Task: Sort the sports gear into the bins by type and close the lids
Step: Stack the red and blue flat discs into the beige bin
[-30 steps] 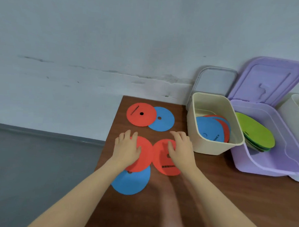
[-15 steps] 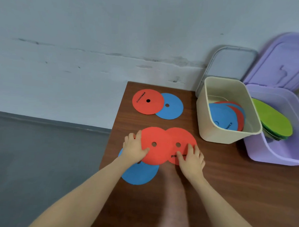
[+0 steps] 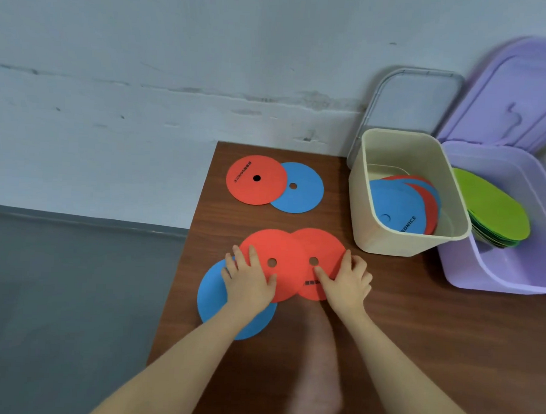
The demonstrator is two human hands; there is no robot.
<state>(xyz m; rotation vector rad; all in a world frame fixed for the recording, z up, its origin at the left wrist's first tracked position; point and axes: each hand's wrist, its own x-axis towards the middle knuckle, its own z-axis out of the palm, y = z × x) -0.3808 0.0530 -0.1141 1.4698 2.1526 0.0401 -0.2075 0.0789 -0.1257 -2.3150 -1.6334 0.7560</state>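
hands on the two red discs at the near part of the brown table (image 3: 417, 322). my left hand (image 3: 249, 284) lies flat, fingers straight, pressing on the left red disc (image 3: 281, 263), which overlaps the right red disc (image 3: 323, 249). my right hand (image 3: 346, 283) rests on the right red disc's near-right edge, fingers loosely bent on its surface; cannot tell whether any finger hooks under the rim. under my left wrist a blue disc (image 3: 211, 295) lies flat, partly covered by the left red disc. ahead of my hands, well apart, a far red disc (image 3: 250, 187) overlaps a far blue disc (image 3: 303, 195). ahead and right of my right hand stands the cream bin (image 3: 386, 240), lid off, with blue and red discs leaning inside. just right of it the purple bin (image 3: 497, 276) holds a stack of green discs (image 3: 490, 210); its purple lid (image 3: 508, 98) stands open against the wall. a clear lid (image 3: 410, 103) leans behind the cream bin.
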